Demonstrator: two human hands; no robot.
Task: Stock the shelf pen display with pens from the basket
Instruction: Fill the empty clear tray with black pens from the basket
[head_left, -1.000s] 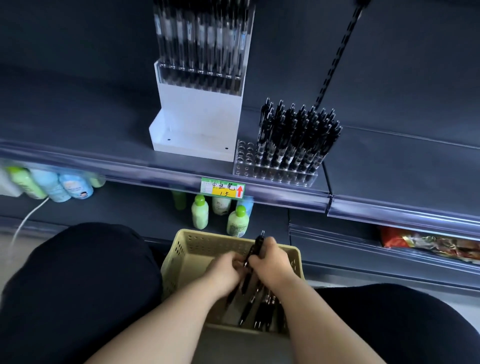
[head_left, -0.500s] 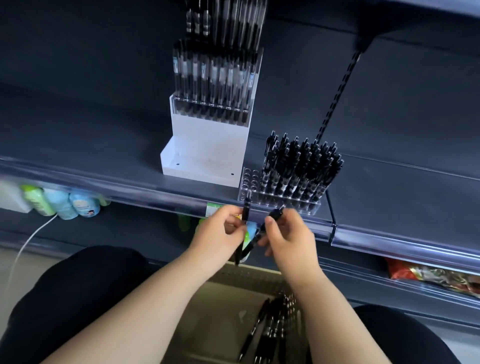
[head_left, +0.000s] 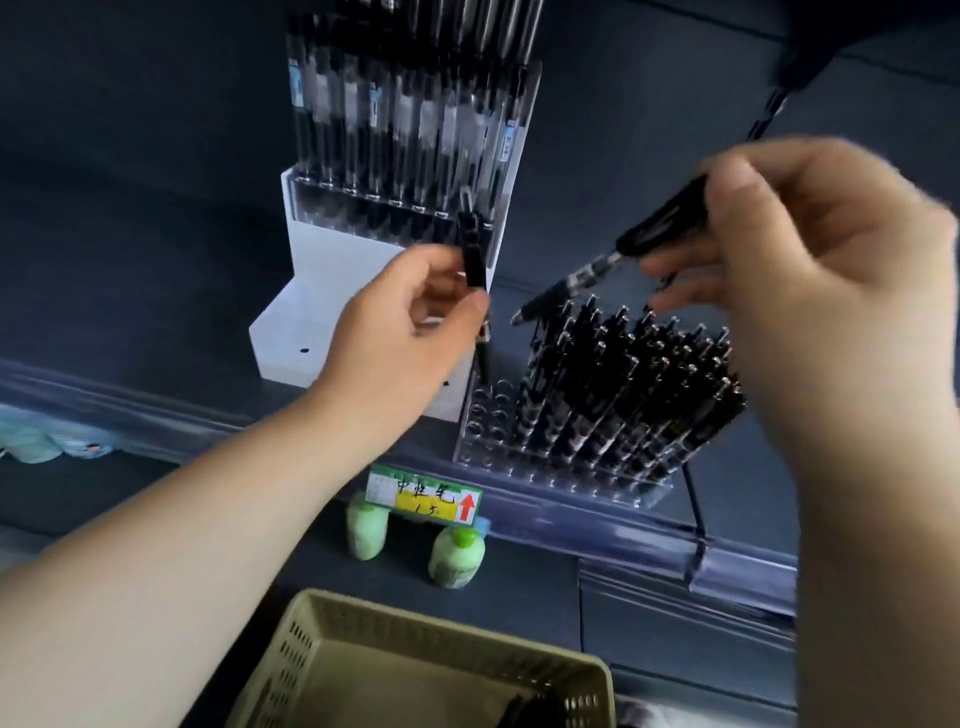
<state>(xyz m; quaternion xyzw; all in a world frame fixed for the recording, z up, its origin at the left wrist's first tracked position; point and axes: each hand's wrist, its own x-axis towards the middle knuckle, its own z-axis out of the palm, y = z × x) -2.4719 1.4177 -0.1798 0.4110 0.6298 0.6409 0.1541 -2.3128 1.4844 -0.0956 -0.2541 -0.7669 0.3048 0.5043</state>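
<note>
The left grip (head_left: 405, 322) pinches one black pen (head_left: 474, 260) between the thumb and the fingers and holds it upright. The tip of this pen points down, just above the empty holes at the left end of the clear pen display (head_left: 571, 478) on the shelf (head_left: 156, 312). The right grip (head_left: 810, 260) is curled around a second pen (head_left: 649, 234). This one is slanted, with its tip down and to the left, over the standing pens (head_left: 623, 389) in the display. The basket (head_left: 415, 623) is below, with some dark pens in its corner.
</note>
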